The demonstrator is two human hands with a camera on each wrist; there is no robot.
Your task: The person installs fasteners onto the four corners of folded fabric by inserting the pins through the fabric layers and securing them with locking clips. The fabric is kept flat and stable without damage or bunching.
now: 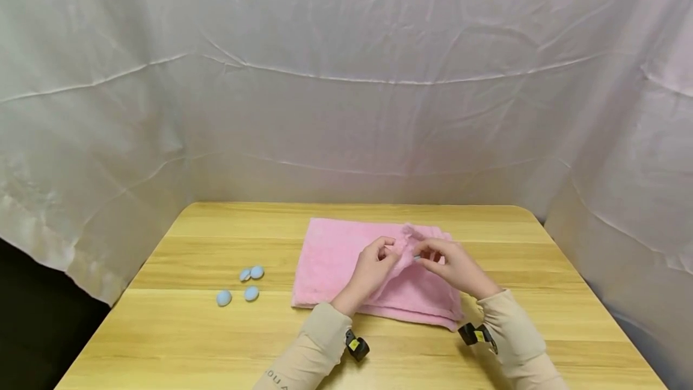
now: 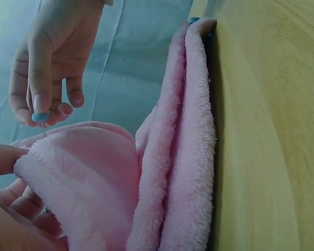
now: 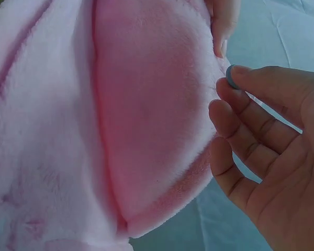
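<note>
A folded pink plush blanket lies on the table, one part of it lifted between the two hands. My left hand pinches the lifted edge, with its thumb on the near side in the left wrist view. Between thumb and fingertips my right hand holds a blue-headed pin. The pin's thin metal shaft points down and meets the lifted edge; how deep it goes in is hidden. Another blue head shows at the blanket's far corner in the left wrist view.
Several pale blue round pieces lie on the wooden table left of the blanket. A pale cloth curtain hangs behind the table and along both sides. Each wrist wears a small black camera.
</note>
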